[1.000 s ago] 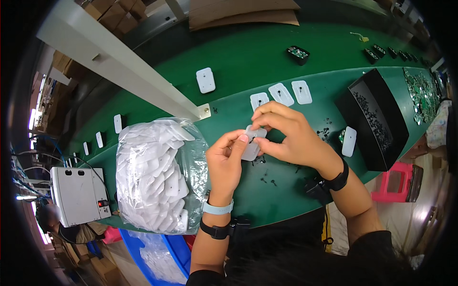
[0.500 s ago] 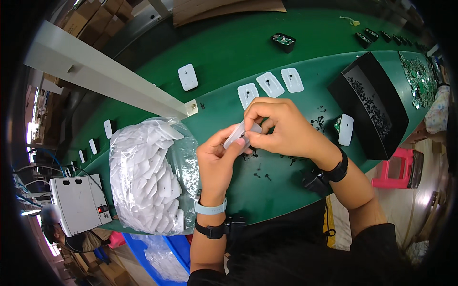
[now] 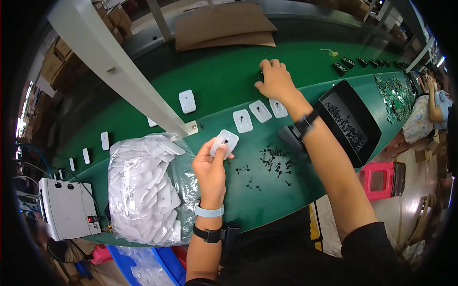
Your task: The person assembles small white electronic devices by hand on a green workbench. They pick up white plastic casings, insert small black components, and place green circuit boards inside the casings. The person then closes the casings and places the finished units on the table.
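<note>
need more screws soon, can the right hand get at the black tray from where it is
Probably yes: the right hand is out on the green belt, and the black tray sits open just beside that forearm, nothing covering it.

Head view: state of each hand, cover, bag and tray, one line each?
left hand: raised, pinching one white cover
right hand: stretched out to the green belt, fingers on a dark part that it mostly hides
three white covers: flat in a row, small dark piece on each
plastic bag: full of white covers
black tray: open, holds small dark parts
</note>
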### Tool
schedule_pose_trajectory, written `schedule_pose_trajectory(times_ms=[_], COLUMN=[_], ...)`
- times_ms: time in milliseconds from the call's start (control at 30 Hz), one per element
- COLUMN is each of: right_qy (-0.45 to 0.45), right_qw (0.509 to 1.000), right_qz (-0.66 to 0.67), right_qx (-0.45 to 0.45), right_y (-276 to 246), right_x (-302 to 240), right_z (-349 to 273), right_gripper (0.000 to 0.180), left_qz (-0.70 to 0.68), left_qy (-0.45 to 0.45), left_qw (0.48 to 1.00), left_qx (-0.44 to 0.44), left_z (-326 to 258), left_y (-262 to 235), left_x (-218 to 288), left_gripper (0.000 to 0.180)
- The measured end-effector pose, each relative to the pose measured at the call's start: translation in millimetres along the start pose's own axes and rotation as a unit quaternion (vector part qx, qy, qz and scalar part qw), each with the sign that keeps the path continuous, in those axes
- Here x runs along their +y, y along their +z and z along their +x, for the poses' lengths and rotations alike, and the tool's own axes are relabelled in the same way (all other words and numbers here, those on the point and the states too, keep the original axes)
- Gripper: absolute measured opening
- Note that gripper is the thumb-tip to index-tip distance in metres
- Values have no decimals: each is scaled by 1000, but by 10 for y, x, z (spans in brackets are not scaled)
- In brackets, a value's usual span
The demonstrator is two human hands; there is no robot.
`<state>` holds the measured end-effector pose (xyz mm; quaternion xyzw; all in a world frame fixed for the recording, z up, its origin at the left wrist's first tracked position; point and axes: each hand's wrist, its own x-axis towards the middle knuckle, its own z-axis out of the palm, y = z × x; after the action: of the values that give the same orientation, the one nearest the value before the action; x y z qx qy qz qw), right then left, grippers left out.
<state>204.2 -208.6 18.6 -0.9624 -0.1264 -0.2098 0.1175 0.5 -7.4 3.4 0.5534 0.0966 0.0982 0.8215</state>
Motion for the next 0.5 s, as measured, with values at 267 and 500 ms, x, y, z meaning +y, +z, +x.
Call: schedule_pose_trajectory(times_ms=[267,500], right_qy=[-23,0], right_qw=[938,662], right_qz=[320,686], right_qx=[-131,-300], right_y=[-566,-828], right_x=[-371,-554], right_z=[-45,-937], right_gripper=[36,49], left_qz=[-149,-162], left_qy=[-68,-88], left_qw=[986,982], left_qx=[-35,-36], left_z=[42,46], left_y=[-97,-43], left_x=[51,78], left_gripper=[31,32])
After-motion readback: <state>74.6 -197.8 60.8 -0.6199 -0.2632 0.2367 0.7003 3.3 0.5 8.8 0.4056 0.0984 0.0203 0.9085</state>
